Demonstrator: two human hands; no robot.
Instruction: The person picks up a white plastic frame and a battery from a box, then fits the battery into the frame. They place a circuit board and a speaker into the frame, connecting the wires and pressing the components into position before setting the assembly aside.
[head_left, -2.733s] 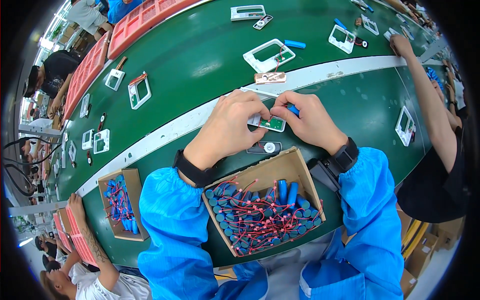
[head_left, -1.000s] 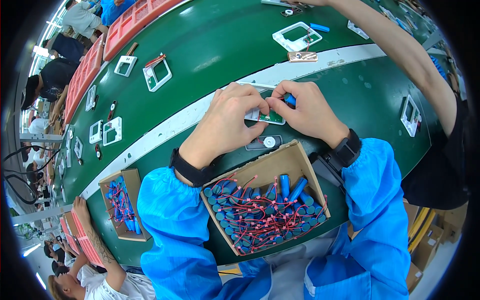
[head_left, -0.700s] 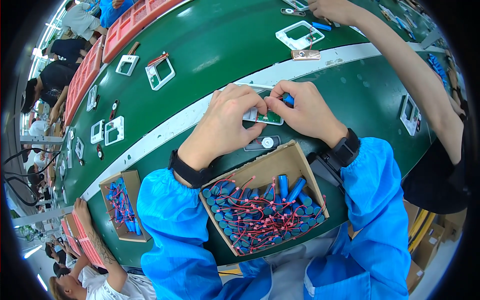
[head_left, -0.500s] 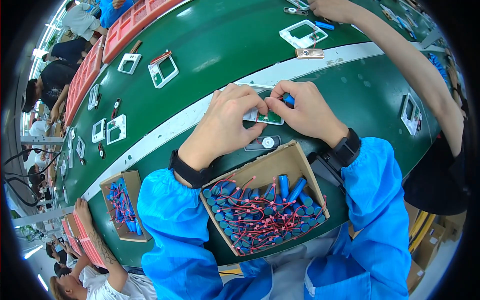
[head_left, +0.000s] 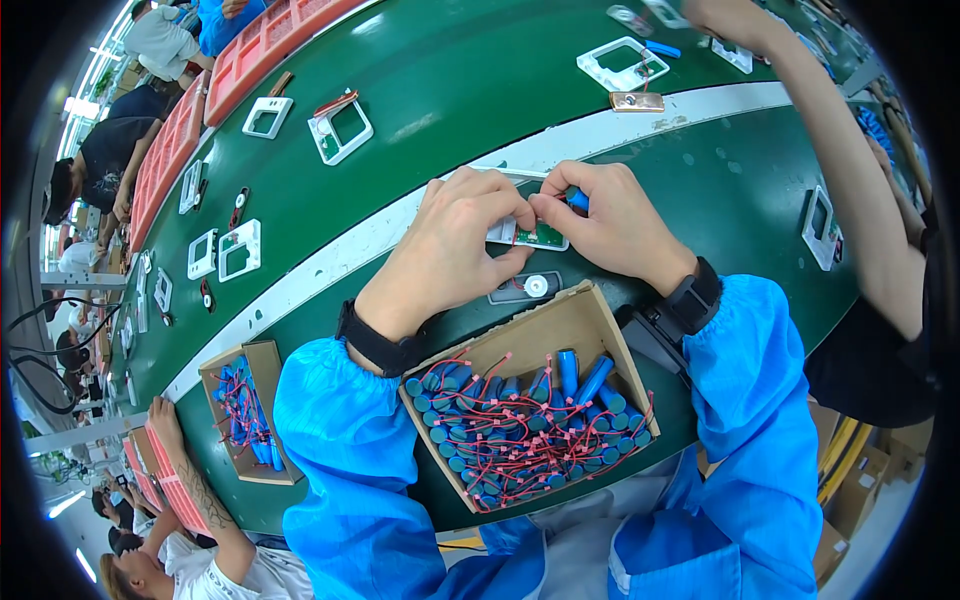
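Observation:
My left hand is closed at a white plastic frame, its thumb by the near edge and a fingertip over the green circuit board. My right hand has thumb and forefinger pinched above that board, with a blue cylindrical battery tucked in its fingers. Both sets of fingertips nearly meet at a small connector, mostly hidden. Just below lies a dark oblong piece with a round white speaker-like part. Nearest my body, a cardboard box holds many blue batteries with red wires and small pink plugs.
A smaller battery box stands left. Beyond the white rail, a green belt carries several white frames. Another frame lies right. A co-worker's arm reaches in at the right; another's forearm rests left. Red trays line the far side.
Frames and parts on the belt have shifted to the right. The co-worker's hand at upper right has moved right. My hands stay in nearly the same place.

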